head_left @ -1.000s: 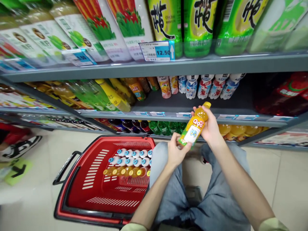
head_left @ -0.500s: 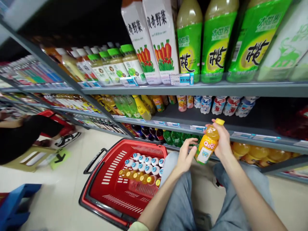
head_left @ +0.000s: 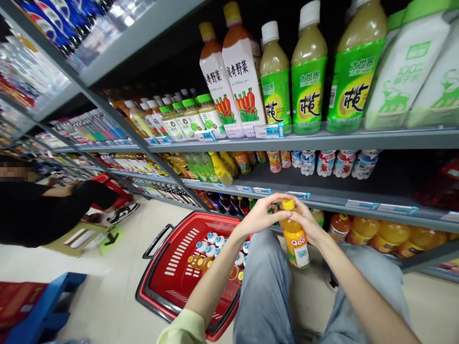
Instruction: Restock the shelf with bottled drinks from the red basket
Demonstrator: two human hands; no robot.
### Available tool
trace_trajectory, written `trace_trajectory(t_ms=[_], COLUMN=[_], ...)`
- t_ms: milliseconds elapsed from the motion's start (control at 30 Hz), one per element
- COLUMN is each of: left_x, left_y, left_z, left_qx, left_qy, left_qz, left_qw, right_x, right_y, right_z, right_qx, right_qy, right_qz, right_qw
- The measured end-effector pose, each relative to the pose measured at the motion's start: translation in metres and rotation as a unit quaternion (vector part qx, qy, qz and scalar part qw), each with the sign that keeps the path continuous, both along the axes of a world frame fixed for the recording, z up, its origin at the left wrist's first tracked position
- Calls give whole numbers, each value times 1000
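Observation:
Upright above the gap between my knees is an orange juice bottle (head_left: 296, 243) with a yellow cap and a Qoo label. My right hand (head_left: 304, 220) is closed round its upper part from the right. From the left, my left hand (head_left: 263, 212) curls round the neck and cap, its thumb in front and fingers behind the cap. Left of my legs, a red shopping basket (head_left: 172, 253) stands on the floor. Inside it lie rows of white bottles (head_left: 211, 237) with blue caps and juice bottles (head_left: 198, 261) with yellow caps, partly hidden by my left forearm.
Ahead, a grey shelf (head_left: 322, 141) carries large green-labelled bottles (head_left: 308, 95) and carrot juice cartons (head_left: 244, 91). Small yogurt drink bottles (head_left: 326, 163) stand on the level below. A person (head_left: 28, 205) sits on a stool at left, near a blue pallet (head_left: 43, 310).
The bottle has moved left and turned from tilted to nearly upright. My left hand has risen from beside its base to its cap. The view has swung upward and left.

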State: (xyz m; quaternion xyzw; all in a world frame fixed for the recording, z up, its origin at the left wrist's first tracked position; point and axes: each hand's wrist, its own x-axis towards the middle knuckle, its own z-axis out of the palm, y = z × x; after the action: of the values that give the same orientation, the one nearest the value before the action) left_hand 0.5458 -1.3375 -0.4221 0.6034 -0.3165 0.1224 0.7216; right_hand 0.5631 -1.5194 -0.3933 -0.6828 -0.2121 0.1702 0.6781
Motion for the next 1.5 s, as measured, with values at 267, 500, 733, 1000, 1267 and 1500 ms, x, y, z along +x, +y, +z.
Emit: trace_trajectory(t_ms=[267, 500, 733, 1000, 1267, 1500], left_x=[-13, -28, 0, 6, 4, 46], left_y=[0, 19, 45, 18, 33, 58], left_z=[-8, 7, 10, -6, 9, 19], left_qx=[-59, -138, -133, -199, -291, -303], left_qy=[105, 97, 76, 115, 104, -26], left_qz=[-102, 41, 195, 169, 225, 375], left_qw=[987, 985, 969, 959, 924, 876], right_x=[-3, 1, 15, 17, 13, 3], right_y=[1, 6, 15, 10, 2, -4], right_z=[-10, 1, -15, -18, -15, -8], right_qx=[-31, -187, -345, -309, -390, -665], right_qy=[34, -93, -307, -262, -303, -320], right_qz=[118, 151, -7, 58, 27, 78], right_qw=[992, 966, 887, 912, 869, 670])
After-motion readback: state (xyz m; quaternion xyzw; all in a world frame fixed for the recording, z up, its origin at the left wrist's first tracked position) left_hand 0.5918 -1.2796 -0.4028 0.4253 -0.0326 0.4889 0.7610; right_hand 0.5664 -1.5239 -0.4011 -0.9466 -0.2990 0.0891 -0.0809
